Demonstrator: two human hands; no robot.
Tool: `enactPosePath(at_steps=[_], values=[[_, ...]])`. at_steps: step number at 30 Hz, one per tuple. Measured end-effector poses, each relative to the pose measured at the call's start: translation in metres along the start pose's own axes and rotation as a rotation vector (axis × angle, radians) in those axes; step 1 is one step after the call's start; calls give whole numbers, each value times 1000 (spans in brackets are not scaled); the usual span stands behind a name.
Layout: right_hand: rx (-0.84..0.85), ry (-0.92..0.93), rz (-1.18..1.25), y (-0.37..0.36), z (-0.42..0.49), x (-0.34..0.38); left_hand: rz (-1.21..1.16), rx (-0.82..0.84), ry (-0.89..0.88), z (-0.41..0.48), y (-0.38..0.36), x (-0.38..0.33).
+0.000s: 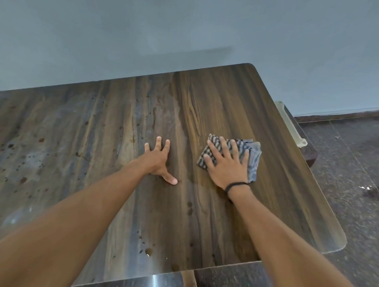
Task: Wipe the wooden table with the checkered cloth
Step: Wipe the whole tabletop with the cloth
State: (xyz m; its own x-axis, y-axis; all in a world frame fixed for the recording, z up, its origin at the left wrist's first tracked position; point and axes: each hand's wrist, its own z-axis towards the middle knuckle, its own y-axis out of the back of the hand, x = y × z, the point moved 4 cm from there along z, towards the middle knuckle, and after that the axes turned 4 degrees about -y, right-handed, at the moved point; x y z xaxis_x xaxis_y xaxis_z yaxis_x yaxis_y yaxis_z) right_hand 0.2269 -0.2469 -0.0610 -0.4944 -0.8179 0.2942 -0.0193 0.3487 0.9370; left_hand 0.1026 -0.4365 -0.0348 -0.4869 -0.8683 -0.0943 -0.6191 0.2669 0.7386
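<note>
Your right hand (226, 166), its grip flat with fingers apart, presses the crumpled blue-grey checkered cloth (254, 165) onto the dark wood-grain counter (229, 97), at three o'clock from your left hand (159, 161), likewise splayed flat.

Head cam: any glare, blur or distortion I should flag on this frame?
Head view: soft, even light, no hard shadows; a pale bluish sheen washes out the wooden table on its left side, with a bright glint at the near edge; wide-angle bowing curves the table's edges; the left hand, right hand and checkered cloth read reasonably sharp.
</note>
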Motion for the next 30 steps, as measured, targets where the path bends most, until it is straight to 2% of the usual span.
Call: enactPosePath(at_steps=[2,4,5,8,9,11,13,16,17,20,21,25,26,28,29,30], values=[[-17,80,-57,-9,-11,18,13,-12,4,2,-2,0],[35,274,-107,-16,-28,5,-1,-37,5,5,-4,2],[60,301,-108,-12,-30,-9,-11,-48,2,6,-5,3],[10,46,-29,1,-14,-24,-32,-59,0,9,-6,10],[1,13,-23,-2,-18,-13,-35,-55,0,10,-6,12],[-28,151,-90,-17,-39,3,-32,-54,3,12,-8,11],[14,262,-92,-18,-56,-11,-36,-73,12,10,-11,9],[-6,25,-6,-7,-50,-23,-55,-123,3,3,-14,8],[-18,6,-10,-12,-57,-15,-47,-134,-12,-1,-15,6],[-13,248,-125,-30,-99,-7,35,-105,-70,-18,-24,-4],[17,269,-125,-26,-106,-18,33,-62,-72,-26,-31,-4],[-17,-19,-45,-19,-99,-19,46,13,-57,-49,-52,8],[-51,20,-82,-26,-110,-8,59,3,-68,-52,-54,6],[-38,218,-137,-38,-134,-9,61,-14,-79,-57,-54,2],[0,254,-142,-35,-142,-21,59,-19,-76,-60,-54,1],[-3,212,-139,-30,-140,-34,59,-22,-73,-62,-52,-1]])
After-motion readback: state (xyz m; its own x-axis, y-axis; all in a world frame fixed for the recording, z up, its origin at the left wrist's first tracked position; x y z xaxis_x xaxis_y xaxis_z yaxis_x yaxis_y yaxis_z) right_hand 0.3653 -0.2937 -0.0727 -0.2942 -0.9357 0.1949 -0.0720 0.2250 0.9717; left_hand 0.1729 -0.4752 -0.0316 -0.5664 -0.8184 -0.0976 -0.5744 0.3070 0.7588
